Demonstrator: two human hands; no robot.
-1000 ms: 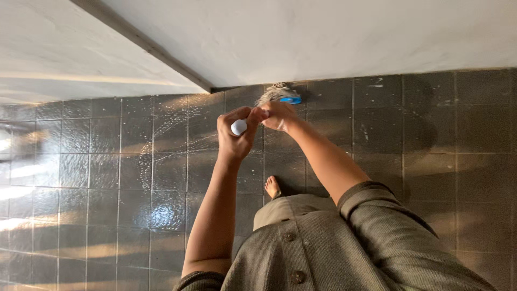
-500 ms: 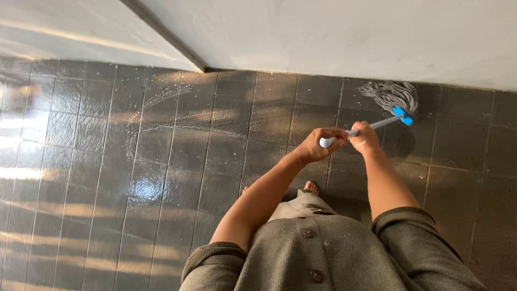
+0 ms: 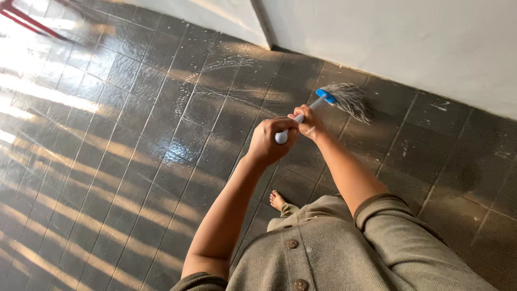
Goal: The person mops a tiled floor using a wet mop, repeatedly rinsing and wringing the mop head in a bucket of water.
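I hold a mop with both hands over a dark tiled floor. My left hand is wrapped around the white top end of the mop handle. My right hand grips the handle a little lower down. The handle leads to a blue collar and a grey string mop head, which rests on the tiles close to the white wall. My bare foot stands on the floor below my arms.
Wet streaks shine on the tiles to the left of the mop head. A dark strip runs up the wall at its corner. A red bar shows at the top left. Sunlight bands cross the floor's left side.
The view has swung, so the wall corner now lies upper middle. The mop head has stayed by the wall while both hands kept their grip on the handle.
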